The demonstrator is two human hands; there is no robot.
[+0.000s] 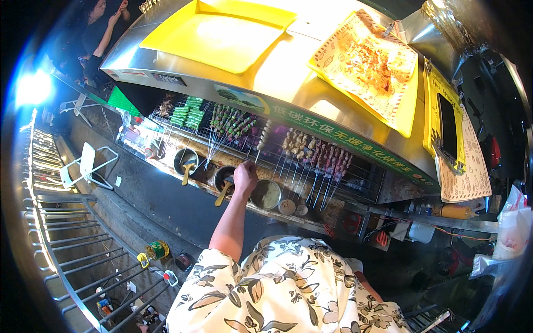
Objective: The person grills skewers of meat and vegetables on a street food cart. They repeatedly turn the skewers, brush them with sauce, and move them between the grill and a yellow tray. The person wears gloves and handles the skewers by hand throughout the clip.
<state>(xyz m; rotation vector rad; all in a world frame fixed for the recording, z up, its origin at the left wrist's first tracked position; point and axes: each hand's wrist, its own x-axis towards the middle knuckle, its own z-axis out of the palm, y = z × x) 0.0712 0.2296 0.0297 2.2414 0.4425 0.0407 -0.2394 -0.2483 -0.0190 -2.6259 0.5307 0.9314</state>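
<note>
My left hand point(245, 178) pinches the lower end of a skewer of pale, ridged food point(263, 135), which lies across the grill rack point(245, 143). Right of it on the rack are skewers of pale lumps point(296, 143) and dark meat point(331, 158). Leftward lie green-and-dark skewers point(231, 120) and stacked green bundles point(187, 111). Under my wrist sits a dark bowl point(222, 172) with a yellow-handled brush point(223, 195). A metal bowl of pale powder point(265, 194) stands just right of the wrist. My right hand is out of view; only part of that forearm point(368, 287) shows beside my shirt.
Above the rack, the steel hood point(283, 58) carries a yellow tray point(216, 37) and a paper-lined tray of red-seasoned food point(364, 66). A phone point(447, 125) lies at right. A metal railing point(70, 287) and folding chair point(88, 166) stand left. A person point(98, 37) is beyond the hood.
</note>
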